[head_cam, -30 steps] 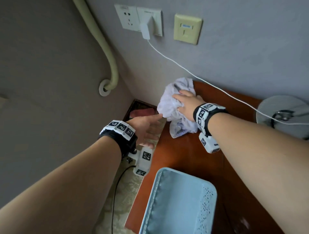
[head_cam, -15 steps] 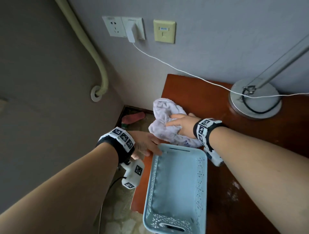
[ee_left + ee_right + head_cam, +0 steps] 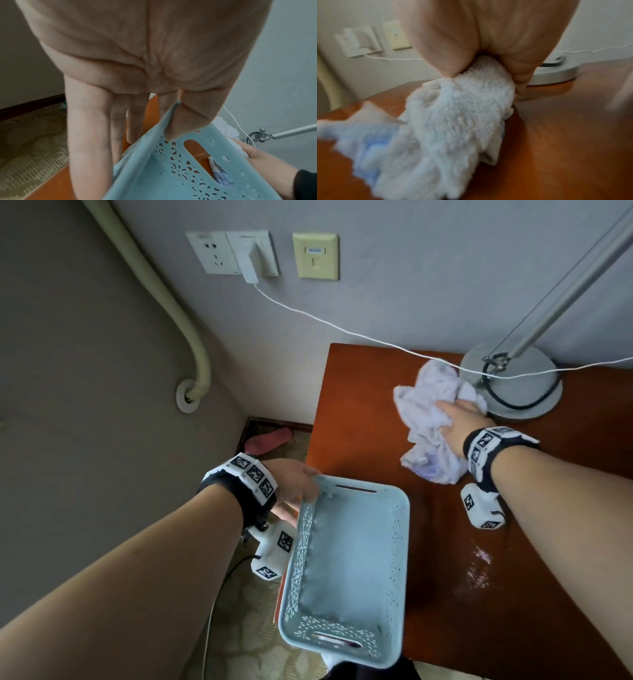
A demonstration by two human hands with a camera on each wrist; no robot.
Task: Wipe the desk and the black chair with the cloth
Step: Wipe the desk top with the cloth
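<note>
Cloth [image 3: 432, 419]: under right hand [image 3: 460, 422], fingers spread flat, now beside lamp base [image 3: 527, 398]; a second ago at the desk [image 3: 356, 405] corner. Left hand [image 3: 294, 484] pinches basket [image 3: 352, 559] rim, newly lifted. Judgement: left strip wiped, desk unfinished; chair unseen.

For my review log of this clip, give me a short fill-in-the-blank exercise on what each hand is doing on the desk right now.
1. The right hand presses the ____ onto the desk.
2. The left hand grips the rim of the light blue ____.
3. The cloth lies beside the round base of the ____.

Missing words: cloth; basket; lamp
</note>
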